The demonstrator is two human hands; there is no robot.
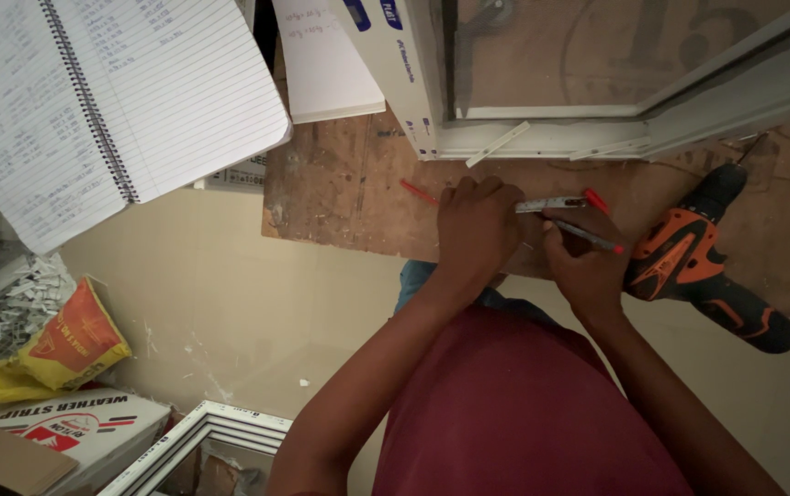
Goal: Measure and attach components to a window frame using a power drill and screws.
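A plywood bench top [349,193] fills the middle of the view. At twelve to two o'clock a white window frame [542,138] with its glass pane lies on it. An open spiral notebook [92,101] with lined, written pages sits at ten o'clock, and a second sheet of paper [321,60] is at twelve, beside the frame. At three o'clock an orange and black cordless drill [689,257] lies on the bench, just beside the right wrist. At eight o'clock, lower down, are a yellow bag [69,344] and a printed cardboard box [73,427], with another white frame corner [202,436] at seven.

Near the centre the left hand [478,230] is curled shut, pinning one end of a short silvery strip [551,204] flat against the bench edge, just below the frame. The right hand [588,266], touching the left, is closed in a writing grip on a pen with a red end [588,235]. Its tip points toward the strip, though fingers hide the tip itself. A loose red pen [418,191] lies at nine o'clock of the left hand.

Marking the strip appears to be the step in hand. I judge the next move needs the left hand to keep the strip from sliding while the pen tip meets it squarely.
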